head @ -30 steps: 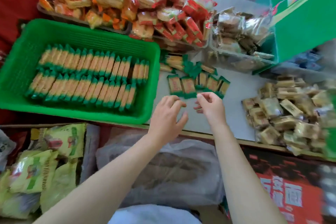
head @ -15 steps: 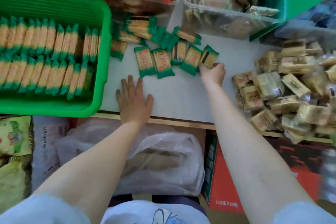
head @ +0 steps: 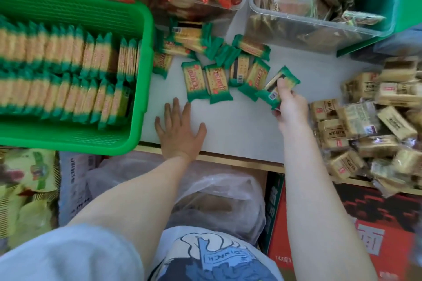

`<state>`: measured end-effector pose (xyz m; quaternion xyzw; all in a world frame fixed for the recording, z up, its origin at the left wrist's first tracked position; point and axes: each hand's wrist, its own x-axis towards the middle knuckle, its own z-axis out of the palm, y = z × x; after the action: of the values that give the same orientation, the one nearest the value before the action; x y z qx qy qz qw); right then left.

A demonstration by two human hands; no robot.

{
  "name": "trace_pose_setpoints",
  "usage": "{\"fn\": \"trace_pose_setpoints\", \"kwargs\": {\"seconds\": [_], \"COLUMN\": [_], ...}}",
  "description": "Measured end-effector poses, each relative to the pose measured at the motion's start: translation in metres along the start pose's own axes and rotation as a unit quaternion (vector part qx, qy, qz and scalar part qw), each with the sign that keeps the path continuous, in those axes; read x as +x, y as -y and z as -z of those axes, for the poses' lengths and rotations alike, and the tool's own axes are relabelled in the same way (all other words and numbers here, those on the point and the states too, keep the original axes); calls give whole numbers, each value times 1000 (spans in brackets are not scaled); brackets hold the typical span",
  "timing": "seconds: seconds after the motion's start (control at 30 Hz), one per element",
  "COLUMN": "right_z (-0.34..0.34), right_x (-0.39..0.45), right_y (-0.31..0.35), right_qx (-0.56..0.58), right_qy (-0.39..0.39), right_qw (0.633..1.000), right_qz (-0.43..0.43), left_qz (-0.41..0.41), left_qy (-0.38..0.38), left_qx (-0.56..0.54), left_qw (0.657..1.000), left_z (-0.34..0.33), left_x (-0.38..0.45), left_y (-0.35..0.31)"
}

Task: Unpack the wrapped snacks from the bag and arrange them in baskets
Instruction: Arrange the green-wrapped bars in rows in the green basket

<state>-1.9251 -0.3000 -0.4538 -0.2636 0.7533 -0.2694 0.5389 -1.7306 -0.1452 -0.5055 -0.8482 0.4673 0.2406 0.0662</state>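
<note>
Right hand (head: 288, 107) is now seen closed round one green-wrapped biscuit packet (head: 277, 86), pinched between thumb and fingers and tipped up off the white counter (head: 239, 128) at the right end of the loose scatter; half a second ago the same hand was only resting, fisted, against that end packet, so a pick-up has been made in the interval. Left hand (head: 179, 129) is laid flat on the counter with fingers straight and spread, holding nothing, its fingertips just short of the nearest lying packets, much as it was placed a moment before. Beyond the hands, the remaining green packets (head: 206, 81) are left strewn between the green basket (head: 146, 57) and the clear tubs (head: 319, 27) at the back, some face up, some showing barcodes. Two tight rows of the same packets are already stood on edge in the basket, with a gap left at their right ends. The lifted packet is judged to be meant for that gap, so a carry across the counter is called for. A pile of tan-wrapped snacks (head: 370, 125) is lying to the right, untouched, and a clear plastic bag (head: 219, 196) is seen below the counter edge.
</note>
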Motion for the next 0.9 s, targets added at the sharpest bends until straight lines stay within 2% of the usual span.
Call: {"fn": "trace_pose_setpoints", "kwargs": {"seconds": [0.1, 0.13, 0.23, 0.47, 0.57, 0.63, 0.7, 0.77, 0.83, 0.9], "right_z": [-23, -33, -57, -77, -67, -52, -38, -33, -35, -38], "right_x": [0, 2, 11, 12, 2, -13, -28, -39, -43, -43], "right_y": [9, 12, 19, 20, 8, -4, -20, -40, -55, -65], "right_qx": [7, -29, -156, -107, -140, -220, -339, -417, -428, -382], "right_qy": [64, 59, -19, 0, -12, -30, -60, -57, -19, 7], "right_qw": [998, 997, 984, 993, 988, 968, 923, 887, 886, 908], "right_qz": [13, 27, 81, 40, 68, 115, 172, 190, 179, 171], "left_qz": [1, 1, -2, 3, 6, 7, 8, 8, 7, 6], "left_qy": [1, 1, -1, 0, -5, -7, -6, -8, -10, -18], "left_qx": [1, -1, -3, 6, 10, 9, 10, 13, 9, 6], "left_qw": [1000, 1000, 1000, 1000, 1000, 1000, 1000, 1000, 1000, 1000], "left_z": [0, 0, -1, -2, -4, -5, -6, -6, -5, -4], "left_x": [0, 0, 1, 2, 2, 2, 2, 2, 2, 2], "left_y": [1, 1, 0, 2, 4, 3, 2, 2, 4, 5]}}
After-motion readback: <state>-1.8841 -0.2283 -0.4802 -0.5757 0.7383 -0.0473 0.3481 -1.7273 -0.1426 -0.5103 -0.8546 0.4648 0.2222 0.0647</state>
